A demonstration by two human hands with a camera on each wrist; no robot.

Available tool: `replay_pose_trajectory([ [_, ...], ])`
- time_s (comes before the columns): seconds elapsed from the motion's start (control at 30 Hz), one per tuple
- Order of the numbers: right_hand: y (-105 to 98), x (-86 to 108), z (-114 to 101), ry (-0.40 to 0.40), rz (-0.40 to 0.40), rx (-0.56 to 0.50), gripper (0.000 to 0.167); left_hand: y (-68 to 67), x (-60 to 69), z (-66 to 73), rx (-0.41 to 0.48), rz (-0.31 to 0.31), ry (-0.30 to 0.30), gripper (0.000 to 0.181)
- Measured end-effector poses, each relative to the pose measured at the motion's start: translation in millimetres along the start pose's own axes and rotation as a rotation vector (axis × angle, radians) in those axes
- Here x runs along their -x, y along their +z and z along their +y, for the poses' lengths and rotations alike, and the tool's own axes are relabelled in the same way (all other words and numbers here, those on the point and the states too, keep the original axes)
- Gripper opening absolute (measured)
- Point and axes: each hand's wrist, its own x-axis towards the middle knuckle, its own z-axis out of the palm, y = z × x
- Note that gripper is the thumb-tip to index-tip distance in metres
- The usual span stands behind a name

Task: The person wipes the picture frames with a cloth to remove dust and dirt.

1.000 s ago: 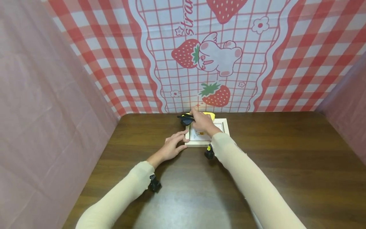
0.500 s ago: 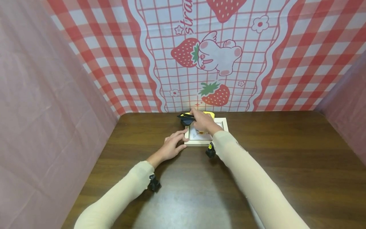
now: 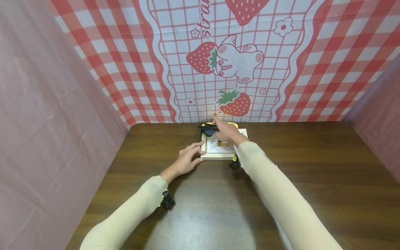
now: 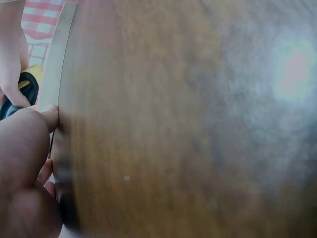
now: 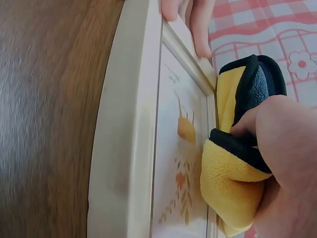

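A framed picture (image 3: 215,147) in a cream border lies flat at the back of the table. My left hand (image 3: 186,160) rests against its near left corner, fingers fairly straight on the left border and thumb at the front side. In the left wrist view the thumb (image 4: 49,118) touches the frame's side. My right hand (image 3: 227,132) grips a bunched yellow and dark grey cloth (image 5: 233,173) over the far border. The right wrist view shows the cloth touching the far border and overlapping the picture's far edge. The right hand and forearm hide the frame's right part in the head view.
The brown wooden table (image 3: 200,205) surrounds the frame. Right behind it hangs a red and white checked strawberry curtain (image 3: 237,83). Plain pink curtains (image 3: 56,114) close off both sides. A small black camera sits on each wrist.
My right hand has slid a little to the right along the far border with the cloth. More of the printed picture shows now. The left hand and the frame stay nearly still.
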Motion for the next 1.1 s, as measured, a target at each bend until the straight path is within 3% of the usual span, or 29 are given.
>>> replay_pose_trajectory([
  [0.1,3,-6.7,18,0.026,-0.003,-0.001,0.045,0.5,0.1,-0.1,-0.006,0.003,0.000,0.017],
  [0.5,-15,8.2,69,0.073,0.007,-0.007,0.043,2.3,-0.4,-3.2,-0.008,0.003,0.007,0.014],
  [0.7,-20,13.3,94,0.107,0.008,-0.005,0.052,2.2,-0.1,-3.1,0.004,-0.007,0.000,0.014],
  [0.9,-21,15.4,106,0.079,0.034,-0.013,0.046,2.3,0.3,-2.3,0.002,0.004,0.007,0.012],
  [1.1,-18,14.3,105,0.060,0.057,-0.020,0.045,1.4,0.2,-2.0,0.012,0.002,0.005,0.011],
])
